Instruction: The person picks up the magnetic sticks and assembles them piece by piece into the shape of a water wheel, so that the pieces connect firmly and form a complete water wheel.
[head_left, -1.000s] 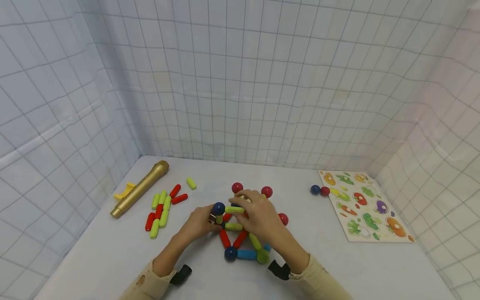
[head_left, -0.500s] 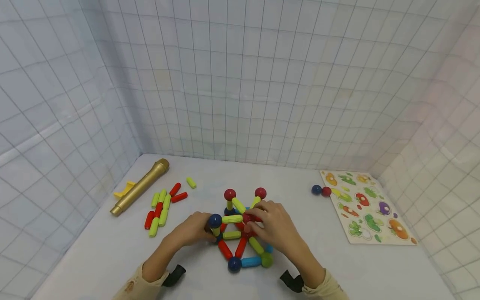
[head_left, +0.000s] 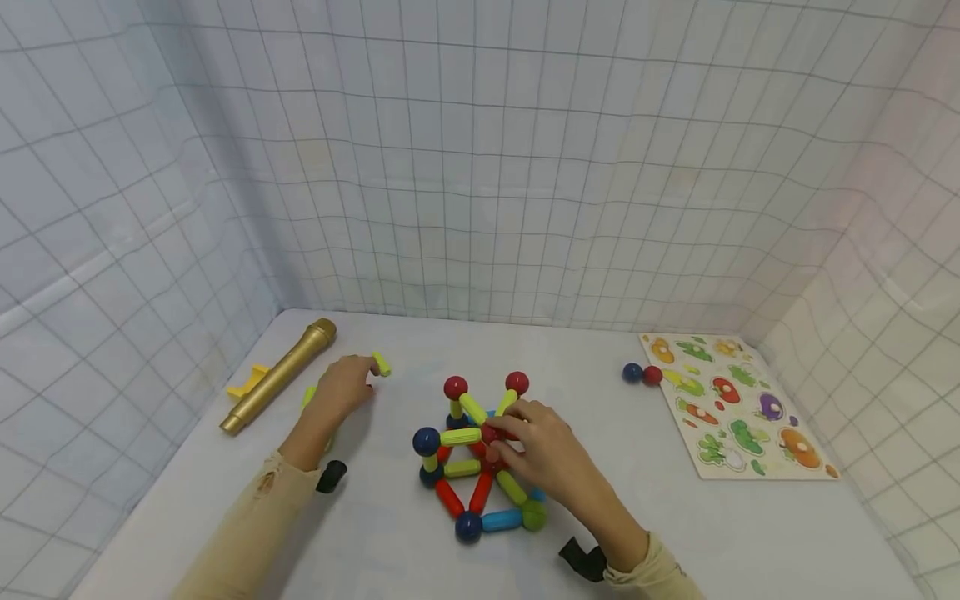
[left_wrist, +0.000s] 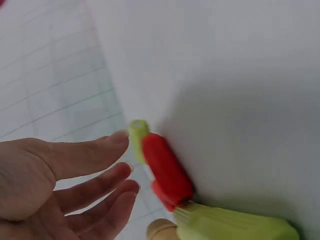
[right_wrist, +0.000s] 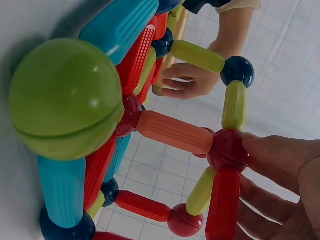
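Observation:
In the head view a construction of magnetic rods and balls stands at the middle of the table, with blue balls [head_left: 427, 442] and red balls [head_left: 456, 387] on its raised parts. My right hand [head_left: 547, 446] pinches a red ball [right_wrist: 228, 150] at the top of it; the right wrist view has the thumb against this ball, where several rods meet. My left hand [head_left: 341, 390] is at the left, fingertips close to a lone lime rod [head_left: 382, 364]. In the left wrist view its thumb and fingers are apart beside red rods [left_wrist: 167, 170].
A gold toy microphone [head_left: 281, 375] lies at the far left beside a yellow piece [head_left: 247, 382]. Several loose rods lie under the left forearm, mostly hidden. At the right are a loose blue ball [head_left: 632, 372], a red ball [head_left: 652, 375] and a vegetable puzzle board [head_left: 738, 408].
The left hand has let go of the construction's left side and moved back and left to the loose rods. The right hand shifted off the middle to the right and stays at the top red ball.

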